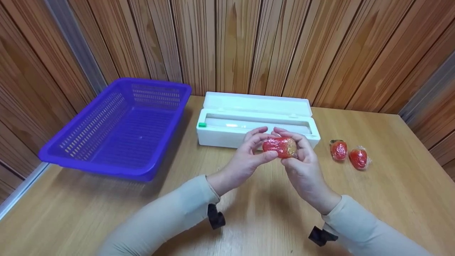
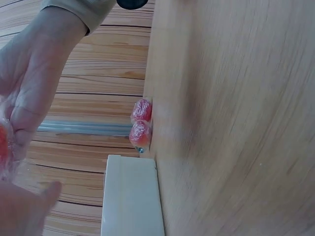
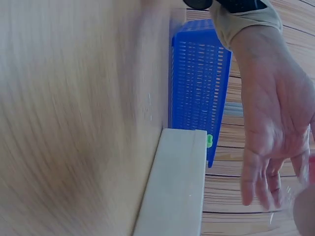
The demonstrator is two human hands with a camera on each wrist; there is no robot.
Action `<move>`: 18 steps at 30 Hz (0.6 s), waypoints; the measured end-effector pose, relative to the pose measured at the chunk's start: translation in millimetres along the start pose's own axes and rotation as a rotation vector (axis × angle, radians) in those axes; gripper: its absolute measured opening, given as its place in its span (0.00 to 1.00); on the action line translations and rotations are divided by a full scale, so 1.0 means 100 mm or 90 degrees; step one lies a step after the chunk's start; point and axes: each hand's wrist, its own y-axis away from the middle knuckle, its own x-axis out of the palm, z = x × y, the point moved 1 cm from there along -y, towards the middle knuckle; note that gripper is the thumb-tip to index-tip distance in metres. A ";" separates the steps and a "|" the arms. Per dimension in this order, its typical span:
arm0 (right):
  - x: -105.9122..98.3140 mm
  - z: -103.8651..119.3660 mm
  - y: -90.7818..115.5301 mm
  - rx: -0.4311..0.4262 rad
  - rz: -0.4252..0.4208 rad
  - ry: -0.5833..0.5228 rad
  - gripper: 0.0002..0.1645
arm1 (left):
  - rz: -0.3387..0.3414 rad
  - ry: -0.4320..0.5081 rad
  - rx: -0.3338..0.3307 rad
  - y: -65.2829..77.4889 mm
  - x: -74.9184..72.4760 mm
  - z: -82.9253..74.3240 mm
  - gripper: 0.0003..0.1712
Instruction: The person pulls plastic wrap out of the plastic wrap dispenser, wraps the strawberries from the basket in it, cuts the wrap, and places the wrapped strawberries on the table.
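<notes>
In the head view, both hands hold one red and yellow fruit (image 1: 279, 147), covered in shiny clear film, above the table in front of the white box. My left hand (image 1: 245, 156) grips its left part, thumb along the near face and fingers behind. At its yellow end, my right hand (image 1: 305, 170) has the thumb below and fingers curled round the far side. The right wrist view catches the left hand's palm (image 3: 275, 113), with clear film (image 3: 290, 199) near its fingertips. Only a red edge of the fruit (image 2: 4, 147) enters the left wrist view.
A long white box (image 1: 227, 138) with its lid (image 1: 256, 103) raised stands behind the hands. A purple slotted basket (image 1: 142, 170) sits at left. Two red film-wrapped fruits (image 1: 338, 150) lie side by side at right. Wood panelling (image 1: 234, 46) rises behind the table (image 1: 391, 199).
</notes>
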 end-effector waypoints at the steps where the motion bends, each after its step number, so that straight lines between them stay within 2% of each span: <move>1: 0.00 -0.01 0.00 0.001 0.004 -0.012 0.30 | 0.003 0.008 -0.009 0.00 0.00 0.00 0.20; 5: -0.03 -0.03 0.00 -0.003 0.020 -0.034 0.30 | 0.009 0.048 -0.021 0.01 0.02 0.01 0.23; 11: -0.05 -0.04 -0.01 -0.001 0.006 -0.013 0.30 | -0.018 0.059 -0.004 0.00 0.04 0.03 0.25; 18: 0.00 -0.01 0.04 0.043 -0.040 0.071 0.32 | -0.104 0.048 0.034 0.00 0.13 0.02 0.25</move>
